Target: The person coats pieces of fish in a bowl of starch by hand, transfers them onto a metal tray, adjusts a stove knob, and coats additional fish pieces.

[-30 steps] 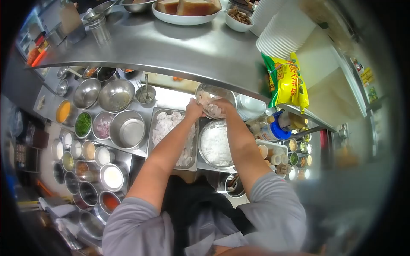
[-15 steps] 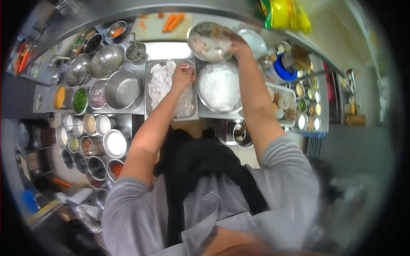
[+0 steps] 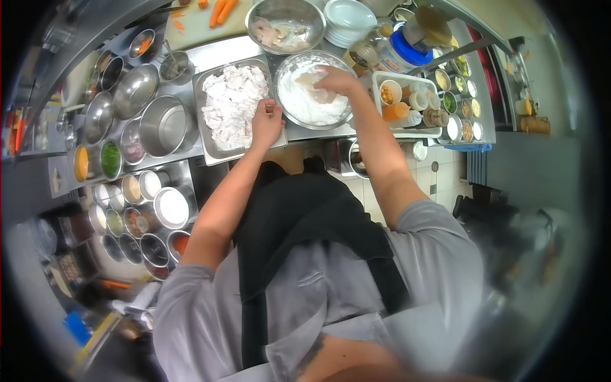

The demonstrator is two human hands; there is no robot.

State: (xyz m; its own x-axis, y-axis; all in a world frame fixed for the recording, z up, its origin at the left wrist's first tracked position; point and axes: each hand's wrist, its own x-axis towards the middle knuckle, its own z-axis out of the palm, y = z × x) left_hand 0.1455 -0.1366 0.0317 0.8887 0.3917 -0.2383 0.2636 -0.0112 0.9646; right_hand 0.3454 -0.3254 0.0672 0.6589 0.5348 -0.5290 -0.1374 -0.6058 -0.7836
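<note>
My right hand (image 3: 335, 83) reaches into a steel bowl of white flour (image 3: 289, 111). Its fingers are on a pale, raw-looking piece of meat (image 3: 310, 80) in the flour, and the fingertips are partly hidden. My left hand (image 3: 268, 121) hangs over the right side of a rectangular steel tray (image 3: 202, 130), its fingers curled; whatever they may hold is hidden. Flour-coated pieces (image 3: 232, 105) lie heaped in that tray. Behind the flour stands a steel bowl (image 3: 318, 39) with several pale raw pieces (image 3: 280, 33).
Carrots (image 3: 223, 11) lie on a cutting board (image 3: 191, 32) at the back. Stacked white plates (image 3: 350, 22), a blue-lidded tub (image 3: 410, 48) and a bin of bottles (image 3: 407, 130) stand at the right. Empty steel pots (image 3: 164, 127) and several containers fill the left. A metal rail (image 3: 468, 54) runs overhead.
My right hand has moved from the bowl of raw pieces into the flour bowl, and a pale piece now shows there. My left hand stays by the tray's right side. The view has shifted.
</note>
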